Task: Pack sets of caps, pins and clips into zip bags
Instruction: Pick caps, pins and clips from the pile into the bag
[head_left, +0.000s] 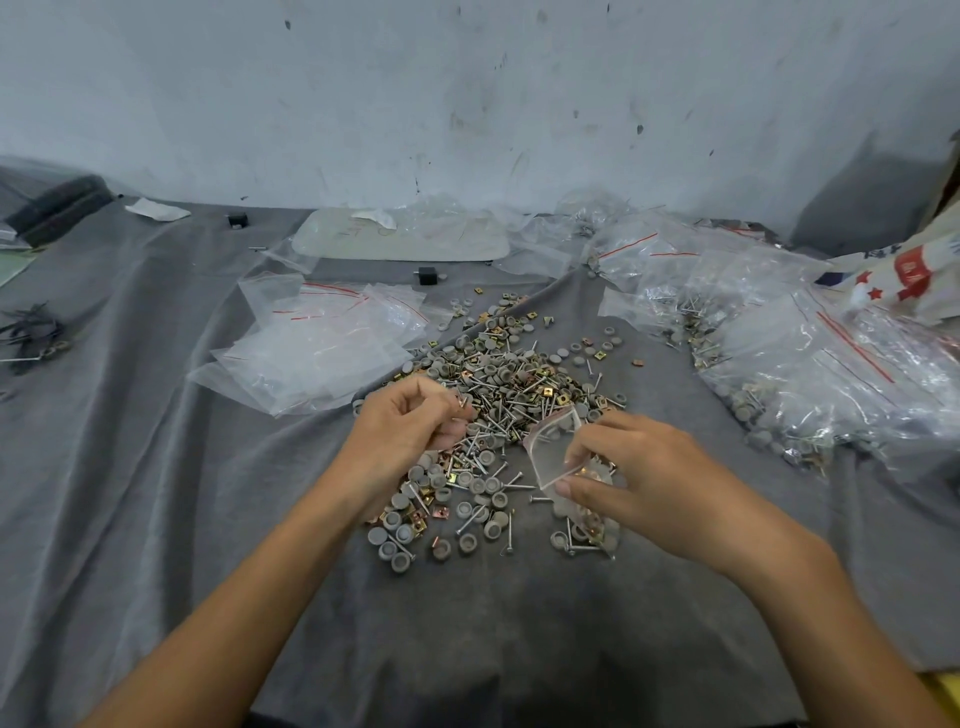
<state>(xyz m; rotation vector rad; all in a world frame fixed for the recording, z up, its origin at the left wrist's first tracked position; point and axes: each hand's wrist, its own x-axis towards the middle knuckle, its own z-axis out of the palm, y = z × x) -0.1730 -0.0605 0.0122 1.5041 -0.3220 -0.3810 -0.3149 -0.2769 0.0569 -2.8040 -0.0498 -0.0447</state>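
Observation:
A loose heap of grey caps, metal pins and brass clips (511, 384) lies in the middle of the grey cloth. My left hand (410, 426) hovers over the heap's near left side, its fingers curled round a few small parts; a brass clip shows at the fingertips. My right hand (631, 467) pinches a small clear zip bag (553, 447) by its side, mouth open toward the left hand. Some caps and clips show inside the bag's lower part, half hidden by my fingers.
A stack of empty zip bags (322, 343) lies left of the heap. Filled bags (810, 364) pile up on the right. A pale tray (400, 239) sits by the wall. Black ties (31, 332) lie at the far left. Small black blocks (427, 275) stand behind.

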